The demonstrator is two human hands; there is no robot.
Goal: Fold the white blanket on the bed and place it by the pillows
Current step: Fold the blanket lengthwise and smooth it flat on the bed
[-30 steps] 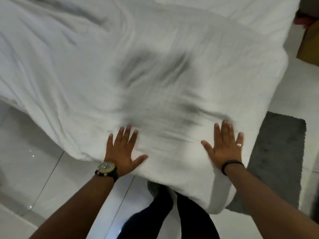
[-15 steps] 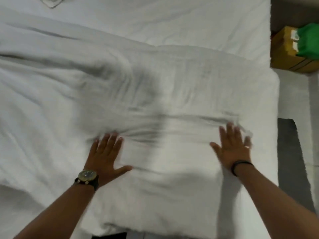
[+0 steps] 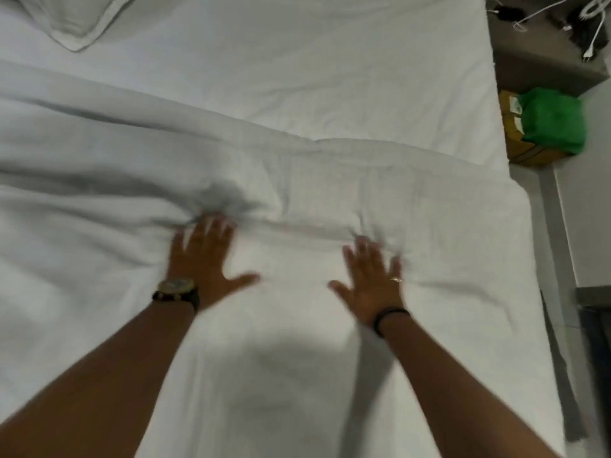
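At frame centre, both hands press the blanket (image 3: 330, 193), palms flat, gripping nothing.
Soft, limp cloth (probably light); best held by its corners.

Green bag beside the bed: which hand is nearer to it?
Right. The right hand lies flat on the blanket, below-left of the green bag; the left hand lies farther left.

The bed (image 3: 330, 61) carries a white sheet and fills most of the view. At 2 o'clock, a grey shelf (image 3: 545, 61) holds white cables (image 3: 591, 14). Below it, a green bag (image 3: 552, 120) rests on a yellow box (image 3: 529, 153). Pale floor (image 3: 588, 226) runs along 3 o'clock.
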